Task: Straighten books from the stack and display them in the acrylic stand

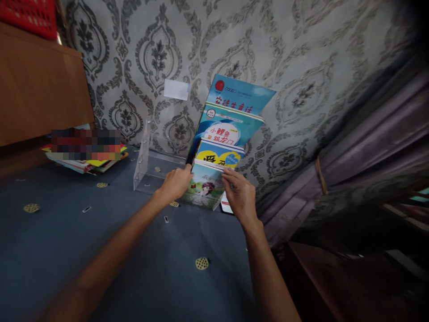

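A small picture book with a green meadow and a child on its cover stands at the front of a row of books. My left hand is closed at its left edge; the fingertips are partly hidden. At the upper right corner, my right hand pinches the same book between thumb and fingers. Behind it, rising in steps, are a yellow and blue book, a teal book and a taller blue book. The books lean back at the right end of a clear acrylic rack.
A stack of books and magazines lies at the left, below a wooden cabinet with a red basket on top. A phone lies partly behind my right hand. A tied purple curtain hangs at the right, by the patterned wall.
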`<state>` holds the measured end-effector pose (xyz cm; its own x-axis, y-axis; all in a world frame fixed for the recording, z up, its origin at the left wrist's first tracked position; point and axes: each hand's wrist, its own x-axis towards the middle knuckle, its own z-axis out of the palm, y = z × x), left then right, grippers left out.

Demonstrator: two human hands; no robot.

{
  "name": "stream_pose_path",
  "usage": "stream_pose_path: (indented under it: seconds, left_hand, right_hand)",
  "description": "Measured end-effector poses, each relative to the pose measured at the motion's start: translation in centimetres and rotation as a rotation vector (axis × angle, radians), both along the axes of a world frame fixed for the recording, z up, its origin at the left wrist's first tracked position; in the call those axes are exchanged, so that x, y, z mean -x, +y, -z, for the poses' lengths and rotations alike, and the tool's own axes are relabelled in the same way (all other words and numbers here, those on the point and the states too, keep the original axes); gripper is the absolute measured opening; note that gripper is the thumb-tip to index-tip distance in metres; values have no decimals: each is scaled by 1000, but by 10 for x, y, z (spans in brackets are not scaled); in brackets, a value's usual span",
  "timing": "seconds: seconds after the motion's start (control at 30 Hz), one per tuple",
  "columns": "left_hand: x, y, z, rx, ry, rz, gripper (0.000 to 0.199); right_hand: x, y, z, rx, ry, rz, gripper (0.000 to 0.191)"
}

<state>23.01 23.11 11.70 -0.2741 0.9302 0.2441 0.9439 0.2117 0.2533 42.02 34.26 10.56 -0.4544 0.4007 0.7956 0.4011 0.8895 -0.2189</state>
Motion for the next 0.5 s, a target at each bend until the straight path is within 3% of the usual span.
stream_pose_path:
  seconds: [0.2,0.5]
  left_hand:
    - [14,2,8,64,-13,74,22]
    - [11,8,20,111,2,64,28]
  right_hand:
    - [-1,-1,-2,10,2,-22,25]
    - [-1,0,-3,11,-13,-28,25]
